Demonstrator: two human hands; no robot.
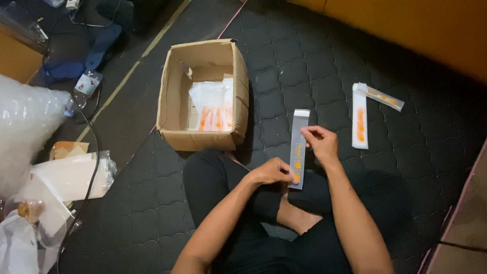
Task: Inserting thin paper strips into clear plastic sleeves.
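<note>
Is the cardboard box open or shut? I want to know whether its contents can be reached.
Open. The cardboard box has its top flaps out of the way, and clear packets with orange print show inside it.

Clear narrow sleeve [299, 147] with orange print; brown cardboard box [175, 101]; black quilted mat [304, 66] with scalloped stitching; white packets [359, 122] marked orange.

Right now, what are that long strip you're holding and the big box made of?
The strip looks like thin clear plastic film: glossy, see-through, with orange print. The box looks like brown corrugated cardboard: matte, with creased flaps. Both hands, left and right, pinch the strip.
</note>
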